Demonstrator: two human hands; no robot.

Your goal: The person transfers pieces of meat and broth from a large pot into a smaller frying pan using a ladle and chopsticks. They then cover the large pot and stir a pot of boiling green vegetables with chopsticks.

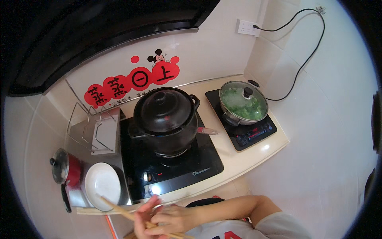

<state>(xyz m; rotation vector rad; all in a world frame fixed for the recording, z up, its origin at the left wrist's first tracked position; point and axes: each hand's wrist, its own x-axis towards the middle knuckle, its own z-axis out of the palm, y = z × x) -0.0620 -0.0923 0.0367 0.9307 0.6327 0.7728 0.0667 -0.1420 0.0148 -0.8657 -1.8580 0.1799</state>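
At the bottom edge my two hands are close together around wooden chopsticks (118,209). The fingers of my right hand (176,221) curl over the sticks near their middle. My left hand (142,219) touches them from the other side, some of its fingers raised; its grip is partly hidden and blurred. The chopsticks' far ends slant over a white bowl (103,182) at the counter's left front. I can see no food in the bowl.
A black lidded pot (167,119) stands on a black cooktop (176,170); a reddish handle (207,131) juts beside it. On an induction cooker (253,137) sits a glass-lidded pot of greens (243,103). A red saucepan (73,170) and wire rack (95,131) are left; a range hood (104,35) overhangs.
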